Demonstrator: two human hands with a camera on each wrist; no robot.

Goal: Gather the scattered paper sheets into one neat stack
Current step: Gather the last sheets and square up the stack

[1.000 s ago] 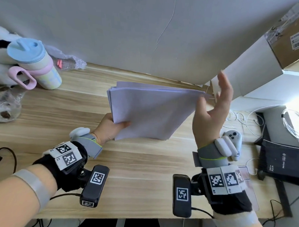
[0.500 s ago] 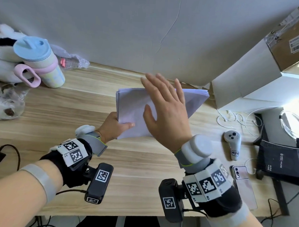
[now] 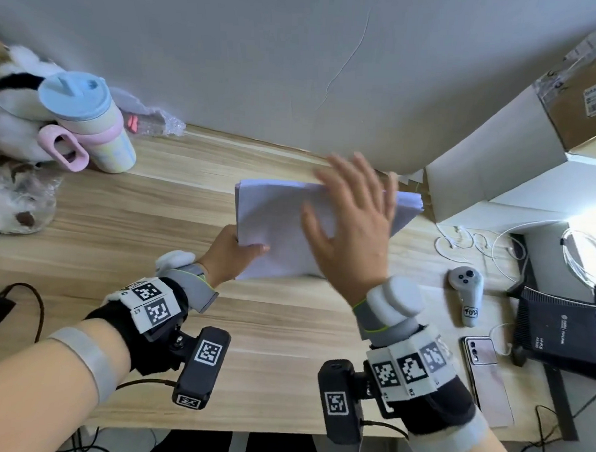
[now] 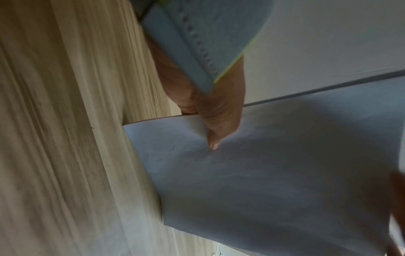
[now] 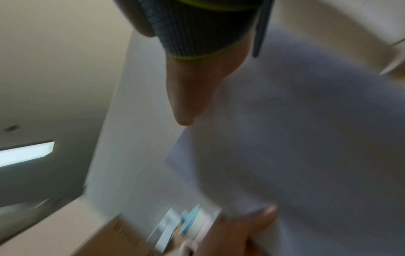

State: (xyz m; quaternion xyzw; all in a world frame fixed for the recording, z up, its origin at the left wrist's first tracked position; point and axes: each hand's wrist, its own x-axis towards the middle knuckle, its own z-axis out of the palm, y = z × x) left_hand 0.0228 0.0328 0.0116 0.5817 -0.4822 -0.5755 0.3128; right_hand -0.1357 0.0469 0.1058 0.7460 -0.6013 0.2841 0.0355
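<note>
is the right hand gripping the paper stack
No, the right hand is spread flat with straight fingers over the paper stack; only the left hand grips it.

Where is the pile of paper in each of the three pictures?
Head: paper stack sits mid-picture, left hand pinching its near corner.
Left wrist: paper stack fills the lower right.
Right wrist: paper stack, blurred, fills the right side.
Shared landmark: the wooden desk.
</note>
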